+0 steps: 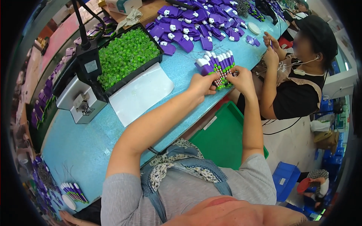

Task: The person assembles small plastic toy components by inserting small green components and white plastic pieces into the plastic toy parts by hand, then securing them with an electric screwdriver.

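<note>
Left hand (201, 83) and right hand (243, 79) pinch row of purple-white-green plastic pieces (221, 66) between them at worktop (94, 141) edge; uneven pinch could let pieces fan apart, drop toward green crate (220, 135) below hands.

Purple pieces (220, 70) partly behind fingers (236, 69)

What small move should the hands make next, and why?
Probably a light squeeze: the left hand could steady the row of purple pieces while the right hand nudges it even. Both hands grip the row near its green-tipped end, and its white tops look staggered rather than level.
</note>
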`<control>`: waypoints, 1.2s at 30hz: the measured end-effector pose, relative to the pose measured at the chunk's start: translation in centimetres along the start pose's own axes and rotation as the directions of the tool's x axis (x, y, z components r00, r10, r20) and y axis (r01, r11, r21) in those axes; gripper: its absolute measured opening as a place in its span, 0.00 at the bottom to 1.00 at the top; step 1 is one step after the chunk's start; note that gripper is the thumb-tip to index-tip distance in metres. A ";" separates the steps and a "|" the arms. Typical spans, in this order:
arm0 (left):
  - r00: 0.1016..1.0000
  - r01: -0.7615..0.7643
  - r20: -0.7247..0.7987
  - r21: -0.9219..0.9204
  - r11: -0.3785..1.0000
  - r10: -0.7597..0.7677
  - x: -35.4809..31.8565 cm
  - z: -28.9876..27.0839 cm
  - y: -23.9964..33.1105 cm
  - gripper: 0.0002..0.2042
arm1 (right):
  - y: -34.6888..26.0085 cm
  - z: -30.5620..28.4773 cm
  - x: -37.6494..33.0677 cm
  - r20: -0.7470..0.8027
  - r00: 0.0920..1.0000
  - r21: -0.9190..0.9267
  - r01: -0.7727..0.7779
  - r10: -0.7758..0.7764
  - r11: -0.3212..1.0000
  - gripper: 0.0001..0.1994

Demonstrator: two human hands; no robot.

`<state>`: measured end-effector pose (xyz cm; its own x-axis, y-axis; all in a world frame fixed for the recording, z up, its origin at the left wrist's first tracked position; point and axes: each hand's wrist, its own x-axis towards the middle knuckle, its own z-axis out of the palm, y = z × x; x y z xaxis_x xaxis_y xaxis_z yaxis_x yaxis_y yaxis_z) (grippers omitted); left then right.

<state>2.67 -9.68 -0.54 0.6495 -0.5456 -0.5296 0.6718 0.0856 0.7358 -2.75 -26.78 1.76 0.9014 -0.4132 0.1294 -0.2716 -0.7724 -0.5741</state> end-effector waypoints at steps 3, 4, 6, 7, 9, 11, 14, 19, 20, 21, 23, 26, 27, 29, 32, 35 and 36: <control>1.000 -0.020 0.004 0.273 0.962 0.020 -0.5 -0.7 1.3 0.15 | -1.0 0.7 -1.0 -0.040 0.999 -0.009 0.019 -0.019 1.000 0.13; 0.997 -0.027 -0.061 0.391 0.920 0.055 -0.2 -0.8 1.2 0.18 | -1.2 0.9 -1.3 -0.032 0.999 -0.012 0.025 -0.025 1.000 0.13; 0.978 -0.118 -0.096 0.485 0.867 0.187 0.2 -0.9 0.7 0.20 | -1.8 1.4 -2.0 -0.073 0.996 -0.026 -0.056 0.054 0.998 0.14; 0.942 -0.196 -0.112 0.583 0.789 0.317 0.1 -1.0 0.6 0.22 | -2.2 1.5 -2.3 -0.078 0.993 -0.031 -0.092 0.089 0.995 0.15; 0.935 -0.196 -0.115 0.624 0.757 0.336 0.0 -1.0 0.1 0.23 | -2.4 2.0 -2.9 -0.100 0.990 -0.014 -0.097 0.095 0.995 0.15; 0.886 -0.224 -0.123 0.731 0.645 0.446 0.1 -1.1 -0.3 0.23 | -2.8 2.3 -3.4 -0.160 0.981 0.007 -0.110 0.110 0.994 0.15; 0.902 -0.215 -0.153 0.652 0.727 0.404 -0.2 -1.3 -0.3 0.23 | -3.0 3.0 -4.1 -0.205 0.969 0.035 -0.134 0.138 0.990 0.15; 0.871 -0.360 -0.162 0.432 0.827 0.464 -1.7 -2.2 -1.2 0.25 | -3.6 4.8 -5.8 -0.389 0.921 0.187 0.038 0.038 0.982 0.14; 0.848 -0.410 -0.164 0.398 0.821 0.503 -2.3 -2.5 -1.4 0.25 | -4.0 5.0 -6.1 -0.410 0.911 0.201 0.051 0.036 0.978 0.13; 0.825 -0.456 -0.169 0.366 0.811 0.540 -3.3 -2.6 -1.3 0.24 | -4.7 4.9 -6.5 -0.449 0.894 0.185 0.094 -0.001 0.978 0.13; 0.749 -0.566 -0.173 0.335 0.753 0.640 -5.7 -3.9 -0.5 0.24 | -7.2 5.1 -7.1 -0.465 0.884 0.200 0.148 -0.039 0.969 0.13; 0.623 -0.713 -0.196 0.256 0.653 0.758 -9.7 -6.5 0.8 0.27 | -12.2 5.8 -8.4 -0.469 0.876 0.334 0.293 -0.112 0.896 0.12; 0.554 -0.746 -0.213 0.303 0.594 0.805 -11.2 -7.6 1.0 0.28 | -13.2 6.3 -8.7 -0.450 0.876 0.393 0.366 -0.171 0.843 0.12; 0.511 -0.791 -0.250 0.237 0.564 0.822 -14.3 -10.0 1.5 0.29 | -16.5 7.7 -9.6 -0.417 0.880 0.485 0.428 -0.229 0.763 0.13; 0.421 -0.832 -0.365 0.209 0.514 0.830 -20.9 -14.2 1.9 0.25 | -22.8 10.5 -11.8 -0.394 0.823 0.508 0.566 -0.409 0.650 0.12; 0.211 -0.763 -0.486 0.460 0.454 0.848 -26.1 -19.4 0.2 0.13 | -28.3 13.8 -14.3 -0.353 0.699 0.472 0.707 -0.622 0.526 0.14; 0.191 -0.794 -0.535 0.409 0.450 0.823 -28.4 -20.4 -0.1 0.11 | -30.5 14.4 -15.6 -0.339 0.644 0.448 0.751 -0.686 0.484 0.15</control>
<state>-8.58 22.81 5.86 0.8676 0.4120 0.2784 -0.3586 0.1305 0.9243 -3.71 10.13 5.61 0.6527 0.1001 0.7510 0.6968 -0.4684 -0.5432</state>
